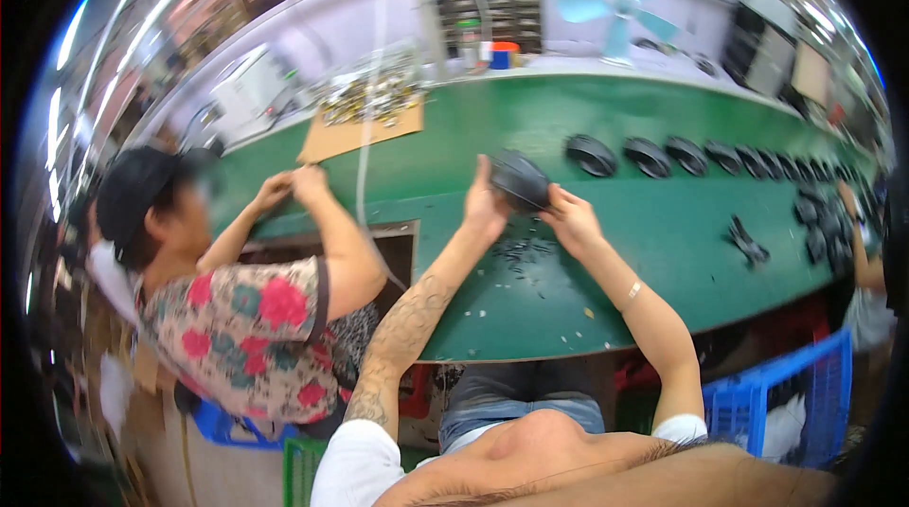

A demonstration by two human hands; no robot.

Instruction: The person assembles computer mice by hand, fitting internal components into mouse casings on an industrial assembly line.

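Note:
I hold a black, rounded computer mouse above the green workbench. My left hand grips its left side, with the thumb and fingers closed round it. On the lower right edge, the fingers of my right hand pinch it. Beneath it lies a scatter of small dark plastic scraps with a few pale bits. Beyond and to the right runs a long row of similar black mice. A black forked object lies right of my hands; its kind is unclear.
At my left, a co-worker in a flowered shirt works near a cardboard sheet heaped with small parts. More black pieces lie by another person's arm at right. A blue fan and an orange-and-blue tub stand behind.

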